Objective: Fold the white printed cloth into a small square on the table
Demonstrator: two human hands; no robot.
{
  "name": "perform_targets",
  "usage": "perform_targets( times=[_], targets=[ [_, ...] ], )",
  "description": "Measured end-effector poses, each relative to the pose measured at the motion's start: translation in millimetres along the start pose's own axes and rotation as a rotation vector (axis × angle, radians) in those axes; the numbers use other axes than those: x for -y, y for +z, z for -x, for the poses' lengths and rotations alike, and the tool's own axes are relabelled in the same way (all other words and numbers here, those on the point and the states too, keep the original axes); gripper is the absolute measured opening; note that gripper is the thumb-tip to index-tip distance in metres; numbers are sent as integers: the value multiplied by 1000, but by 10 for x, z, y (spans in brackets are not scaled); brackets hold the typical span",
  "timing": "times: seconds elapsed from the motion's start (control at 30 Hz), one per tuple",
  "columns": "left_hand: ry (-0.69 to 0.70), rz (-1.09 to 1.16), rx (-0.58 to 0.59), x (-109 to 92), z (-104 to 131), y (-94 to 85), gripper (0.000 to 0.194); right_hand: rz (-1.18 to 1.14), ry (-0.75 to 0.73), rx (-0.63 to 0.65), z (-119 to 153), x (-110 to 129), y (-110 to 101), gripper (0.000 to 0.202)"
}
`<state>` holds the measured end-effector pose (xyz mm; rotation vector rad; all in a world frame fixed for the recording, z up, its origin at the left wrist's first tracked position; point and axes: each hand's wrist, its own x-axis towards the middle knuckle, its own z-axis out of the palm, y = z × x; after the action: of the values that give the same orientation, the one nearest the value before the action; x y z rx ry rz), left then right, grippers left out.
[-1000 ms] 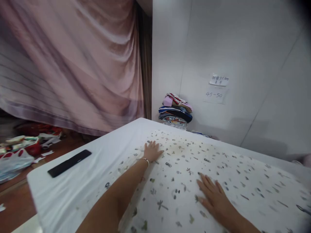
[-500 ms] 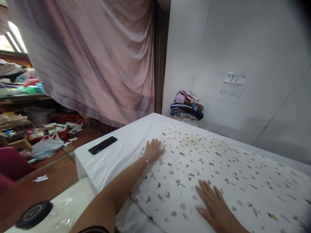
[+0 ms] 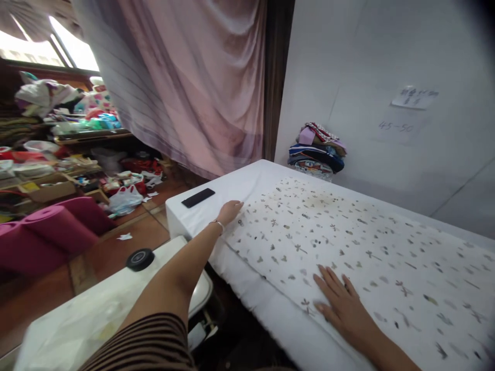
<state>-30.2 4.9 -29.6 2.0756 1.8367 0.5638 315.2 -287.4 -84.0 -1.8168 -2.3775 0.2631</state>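
A white cloth printed with small leaves and dragonflies point(image 3: 309, 245) lies spread over a table draped in a white sheet point(image 3: 266, 172). At its left end, my left hand point(image 3: 231, 210) has its fingers closed on the cloth's edge, and a crease runs away from the fingertips; the exact grip is partly hidden. Flat on the near part of the print rests my right hand point(image 3: 340, 301), fingers spread, holding nothing. A black phone-like slab point(image 3: 198, 198) lies on the white sheet beyond my left hand.
Folded fabrics point(image 3: 319, 149) are stacked at the back against the white wall point(image 3: 379, 62). A pink curtain point(image 3: 201, 87) hangs behind. Left of my arm stands a white side table point(image 3: 96, 288) with a round black object point(image 3: 139, 259). Pink rolls point(image 3: 58, 226) lie on the floor.
My view has swung left and drawn back. My left hand, spread flat before, has closed at the cloth's left edge. My right hand stays flat on the print.
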Motion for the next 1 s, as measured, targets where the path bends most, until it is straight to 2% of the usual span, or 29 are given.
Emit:
perform_targets(
  times=[0.1, 0.17, 0.27, 0.4, 0.53, 0.63, 0.8, 1.0],
  targets=[
    [-72, 16, -40, 295, 322, -259, 39, -18, -25, -29, -10, 99, 5, 60],
    [-102, 23, -51, 406, 530, -339, 32, -49, -89, -39, -36, 193, 5, 60],
    [-129, 34, -39, 470, 790, -324, 24, -88, -174, -37, -65, 355, 36, 57],
    [-172, 24, -53, 437, 1004, -227, 20, -90, -214, -95, -99, 503, 111, 48],
    [-219, -54, -90, 328, 1089, -195, 25, -71, -209, -217, -150, 562, 151, 39],
    [-255, -96, -69, 253, 1083, -213, 27, -73, -209, -276, -175, 594, 148, 34],
    [-305, -104, 23, 231, 1017, -263, 20, -97, -183, -322, -169, 650, 137, 31],
    [-288, -151, 34, 256, 1003, -276, 22, -88, -174, -337, -162, 720, 135, 26]
  ],
)
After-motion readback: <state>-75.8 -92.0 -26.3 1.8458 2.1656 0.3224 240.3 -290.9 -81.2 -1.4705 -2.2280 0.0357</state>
